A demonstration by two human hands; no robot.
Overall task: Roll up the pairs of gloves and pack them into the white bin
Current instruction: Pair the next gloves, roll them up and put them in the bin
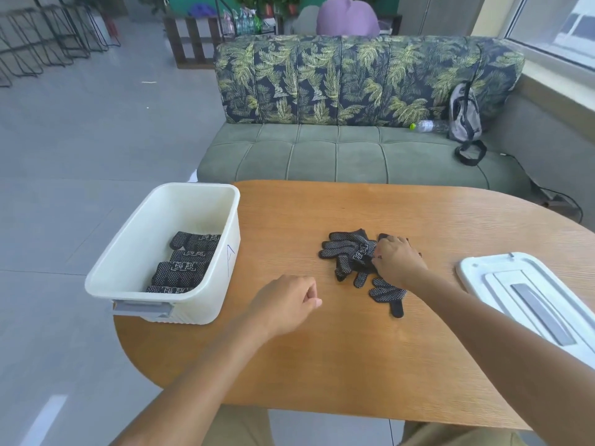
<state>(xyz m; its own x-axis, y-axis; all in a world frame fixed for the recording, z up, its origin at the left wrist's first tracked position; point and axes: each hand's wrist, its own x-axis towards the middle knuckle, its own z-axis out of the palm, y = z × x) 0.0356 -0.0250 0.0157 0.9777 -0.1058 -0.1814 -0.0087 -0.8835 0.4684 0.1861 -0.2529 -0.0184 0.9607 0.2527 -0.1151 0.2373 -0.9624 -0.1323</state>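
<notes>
A loose heap of black knit gloves (349,252), speckled with small white grip dots and stamped with a white logo patch, lies near the middle of a wooden table (338,358), with one more glove (388,292) spread flat just beside it. The right hand (397,260) rests on the heap's right edge, its fingers curled and pinching the fabric, while the left hand (286,305) hovers over bare wood with loosely curled fingers, holding nothing. At the table's left edge, a white bin (135,252) holds four rolled glove bundles (185,262) lined along its right wall
</notes>
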